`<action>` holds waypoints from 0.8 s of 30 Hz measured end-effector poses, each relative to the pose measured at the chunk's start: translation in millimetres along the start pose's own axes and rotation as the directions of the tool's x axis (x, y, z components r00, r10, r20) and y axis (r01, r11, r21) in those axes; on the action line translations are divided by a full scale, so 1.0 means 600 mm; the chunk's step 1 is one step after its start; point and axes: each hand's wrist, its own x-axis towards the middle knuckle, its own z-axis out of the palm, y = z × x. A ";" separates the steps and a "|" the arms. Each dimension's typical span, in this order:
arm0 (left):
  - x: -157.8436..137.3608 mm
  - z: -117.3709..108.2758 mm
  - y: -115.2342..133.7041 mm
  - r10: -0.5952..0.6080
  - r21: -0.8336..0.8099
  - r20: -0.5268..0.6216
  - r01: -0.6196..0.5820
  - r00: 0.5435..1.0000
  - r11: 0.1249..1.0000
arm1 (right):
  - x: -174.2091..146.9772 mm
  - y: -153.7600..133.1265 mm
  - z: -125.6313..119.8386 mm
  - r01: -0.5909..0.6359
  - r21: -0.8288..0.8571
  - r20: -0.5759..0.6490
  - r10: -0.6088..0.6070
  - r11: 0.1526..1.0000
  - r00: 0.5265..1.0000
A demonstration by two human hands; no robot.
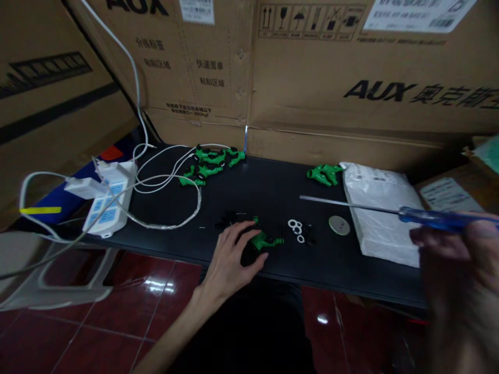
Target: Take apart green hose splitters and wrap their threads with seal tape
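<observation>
My left hand is over the black table, its fingers curved and apart from the thumb. Between them lies a green Y-shaped hose splitter; the fingertips reach its edge, and a gap shows beside the thumb. My right hand, smeared by motion, is closed round the blue handle of a screwdriver. Its long metal shaft points left above the table, with the tip in the air. White ring washers and small black parts lie right of the splitter. More dark pieces sit partly behind my left fingers.
Several green splitters are grouped at the back left, and another green splitter lies by a white package. A round disc is near the package. White cables run from a power strip. Cardboard boxes wall the back.
</observation>
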 end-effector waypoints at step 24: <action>0.079 0.030 -0.011 0.103 -0.138 0.158 -0.082 0.982 0.987 | 0.088 -0.112 0.220 0.030 0.747 0.279 -0.354 0.664 0.893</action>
